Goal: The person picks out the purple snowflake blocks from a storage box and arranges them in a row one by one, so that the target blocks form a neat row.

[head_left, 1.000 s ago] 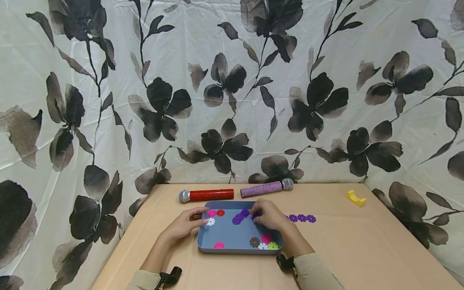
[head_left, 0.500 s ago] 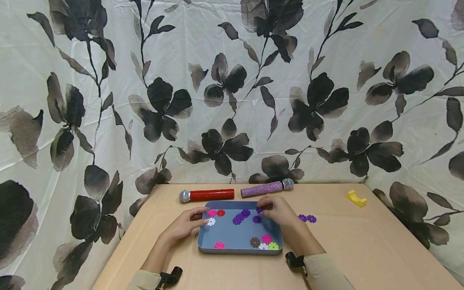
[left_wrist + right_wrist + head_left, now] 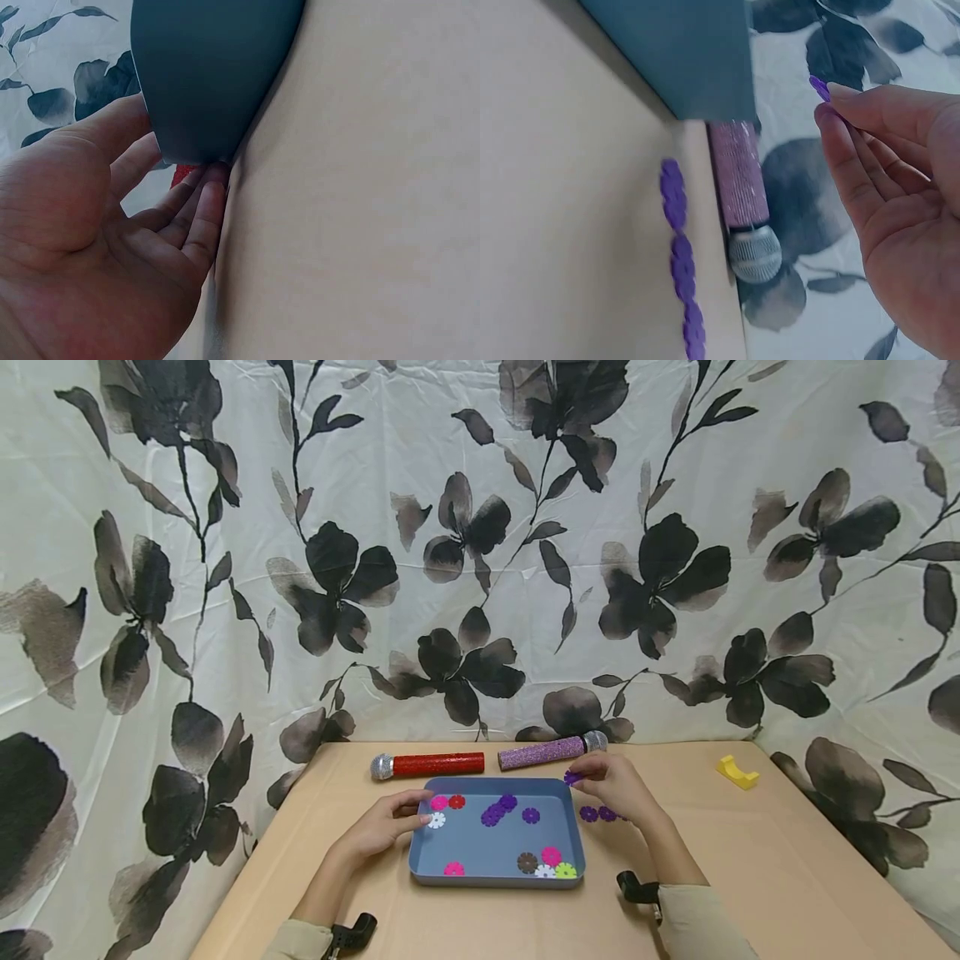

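Head view with both wrist views. The right hand (image 3: 617, 787) had left the inside of the tray (image 3: 497, 877) and crossed its far right corner, pinching one purple flower piece (image 3: 573, 777) between thumb and fingertips (image 3: 832, 101); half a second earlier it was over the tray's purple pieces. Judged from this, a piece was being carried out toward the row of purple pieces (image 3: 597, 814) lying on the table (image 3: 750, 877) just right of the tray. The left hand (image 3: 386, 823) remained at the tray's left wall, its fingers (image 3: 196, 196) relaxed and touching it, holding nothing. Purple pieces (image 3: 504, 808), with pink, red, white, brown and green ones, lay in the tray. A red microphone (image 3: 429, 764) and a purple microphone (image 3: 551, 750) lay beyond the tray, the purple one near the right hand; a yellow block (image 3: 736, 770) sat well apart.
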`<control>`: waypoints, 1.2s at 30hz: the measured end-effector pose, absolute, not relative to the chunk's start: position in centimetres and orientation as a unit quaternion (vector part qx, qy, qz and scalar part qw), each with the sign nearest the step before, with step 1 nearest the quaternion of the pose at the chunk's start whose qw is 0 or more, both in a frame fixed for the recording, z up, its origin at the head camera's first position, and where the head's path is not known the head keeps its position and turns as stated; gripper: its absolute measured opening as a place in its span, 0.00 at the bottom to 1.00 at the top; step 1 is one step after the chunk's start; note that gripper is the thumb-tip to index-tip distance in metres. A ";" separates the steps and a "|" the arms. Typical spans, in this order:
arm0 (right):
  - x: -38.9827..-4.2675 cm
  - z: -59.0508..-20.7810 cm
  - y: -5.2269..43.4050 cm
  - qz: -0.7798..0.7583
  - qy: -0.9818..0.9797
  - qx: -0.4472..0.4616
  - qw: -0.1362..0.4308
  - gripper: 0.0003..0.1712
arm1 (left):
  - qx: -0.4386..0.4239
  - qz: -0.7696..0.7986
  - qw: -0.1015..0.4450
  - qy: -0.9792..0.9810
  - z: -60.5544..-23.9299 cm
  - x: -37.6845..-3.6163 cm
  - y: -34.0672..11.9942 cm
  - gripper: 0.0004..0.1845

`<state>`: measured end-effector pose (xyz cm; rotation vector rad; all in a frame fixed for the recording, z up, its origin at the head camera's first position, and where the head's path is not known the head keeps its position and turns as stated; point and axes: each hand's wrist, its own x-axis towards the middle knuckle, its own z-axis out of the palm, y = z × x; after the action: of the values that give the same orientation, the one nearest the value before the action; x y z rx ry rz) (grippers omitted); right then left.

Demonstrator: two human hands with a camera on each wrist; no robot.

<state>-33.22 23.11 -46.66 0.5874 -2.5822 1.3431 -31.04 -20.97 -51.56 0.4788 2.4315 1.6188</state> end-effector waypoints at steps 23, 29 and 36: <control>-32.4 -46.1 31.7 0.439 -0.892 0.089 0.066 0.16 | 0.163 0.536 0.089 0.823 -51.3 -31.0 -21.0 0.28; -32.1 -46.4 33.6 0.436 -0.893 0.086 0.068 0.17 | 0.158 0.538 0.089 0.823 -51.3 -31.0 -21.1 0.28; -31.9 -47.0 34.9 0.433 -0.895 0.084 0.067 0.17 | 0.161 0.540 0.091 0.821 -51.4 -31.0 -21.1 0.29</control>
<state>-31.90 34.95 -47.00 0.2528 -2.6986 1.3056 -31.00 -21.07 -51.39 0.4775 2.4404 1.6046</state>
